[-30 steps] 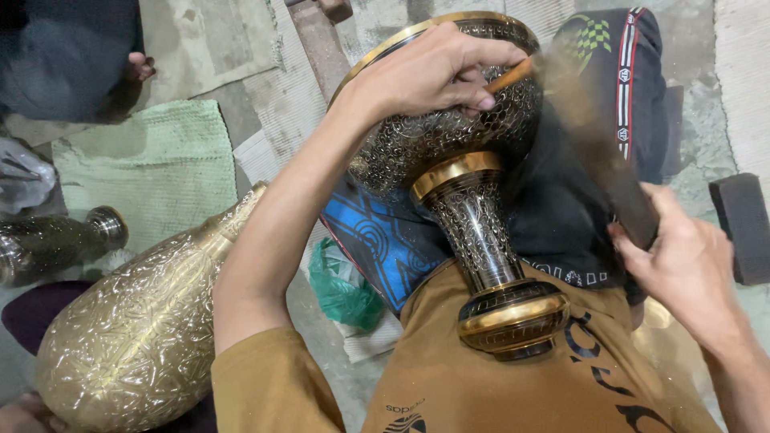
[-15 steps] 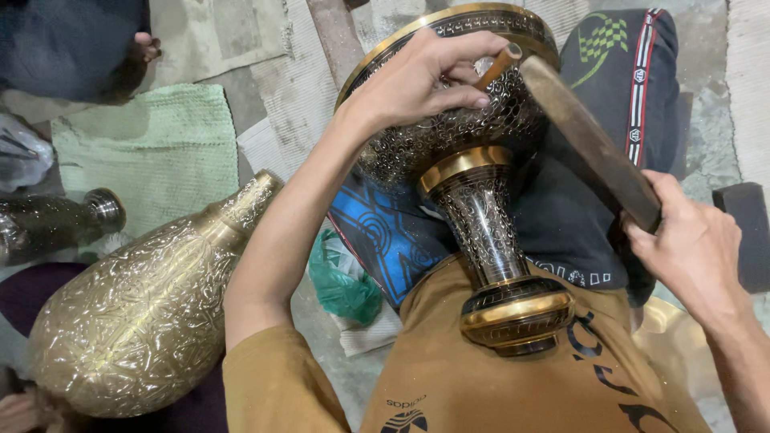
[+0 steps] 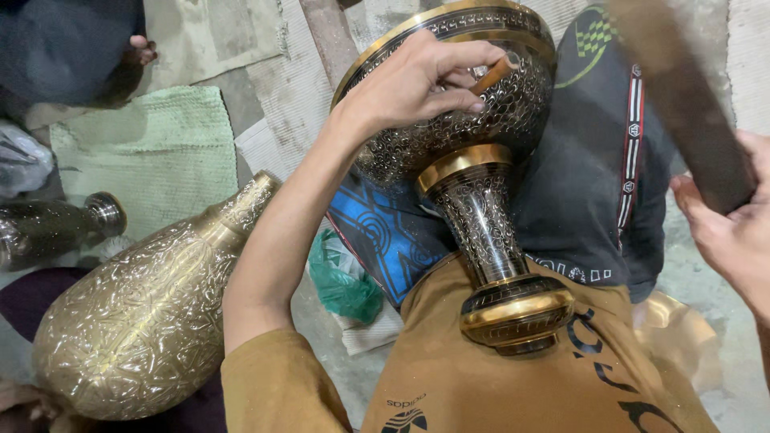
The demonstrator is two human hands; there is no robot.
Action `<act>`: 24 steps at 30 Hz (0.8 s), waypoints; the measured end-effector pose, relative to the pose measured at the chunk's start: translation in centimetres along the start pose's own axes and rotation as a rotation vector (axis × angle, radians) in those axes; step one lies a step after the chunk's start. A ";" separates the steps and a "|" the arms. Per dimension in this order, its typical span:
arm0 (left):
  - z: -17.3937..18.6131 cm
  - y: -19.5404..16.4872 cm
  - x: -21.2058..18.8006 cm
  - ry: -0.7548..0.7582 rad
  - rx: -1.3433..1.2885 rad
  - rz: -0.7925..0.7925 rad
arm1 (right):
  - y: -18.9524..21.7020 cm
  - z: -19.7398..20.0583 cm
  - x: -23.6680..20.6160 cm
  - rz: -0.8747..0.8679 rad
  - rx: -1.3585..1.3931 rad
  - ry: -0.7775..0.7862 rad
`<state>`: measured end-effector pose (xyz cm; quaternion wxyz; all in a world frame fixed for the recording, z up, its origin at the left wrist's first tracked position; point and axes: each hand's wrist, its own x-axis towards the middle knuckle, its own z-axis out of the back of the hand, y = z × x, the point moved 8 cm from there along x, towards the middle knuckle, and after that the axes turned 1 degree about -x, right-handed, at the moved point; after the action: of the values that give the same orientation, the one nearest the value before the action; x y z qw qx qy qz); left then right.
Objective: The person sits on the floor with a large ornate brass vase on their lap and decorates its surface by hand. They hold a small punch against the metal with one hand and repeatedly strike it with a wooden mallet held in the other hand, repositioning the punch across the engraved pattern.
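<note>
Up top, left hand (image 3: 409, 84) pins chisel (image 3: 491, 76) — bowl (image 3: 481, 120) rim.

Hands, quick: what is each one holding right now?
Left hand: fingers pinched shut on a small chisel, set against the engraved brass vase.
Right hand: closed on a blurred wooden mallet.

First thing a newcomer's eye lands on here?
The big engraved brass goblet vase lying across the person's lap at centre, the left hand pressing a small chisel against its bowl. At right, the right hand holds a blurred wooden mallet. A large golden embossed vase lies lower left.
</note>
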<state>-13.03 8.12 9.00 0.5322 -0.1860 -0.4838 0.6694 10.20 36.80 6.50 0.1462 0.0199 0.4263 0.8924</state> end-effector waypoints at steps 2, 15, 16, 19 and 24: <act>0.0 -0.1 0.0 0.001 -0.002 0.011 | 0.1 -0.6 0.0 -0.057 -0.045 0.060; 0.3 -0.4 -0.7 -0.063 0.033 0.002 | 4.4 -1.7 1.2 0.048 -0.655 0.283; 0.3 -0.4 -0.7 -0.062 0.060 0.016 | 3.6 -1.8 1.3 0.048 -0.677 0.300; 0.0 0.0 -0.8 -0.025 0.122 0.081 | 2.0 -1.0 1.4 0.058 -0.230 0.120; 0.3 -0.2 -0.9 -0.032 0.054 0.079 | -0.1 -0.6 1.1 0.044 -0.066 0.108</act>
<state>-12.81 7.21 9.12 0.5023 -0.1796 -0.4665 0.7056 9.09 36.70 5.96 0.1036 -0.0238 0.4033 0.9089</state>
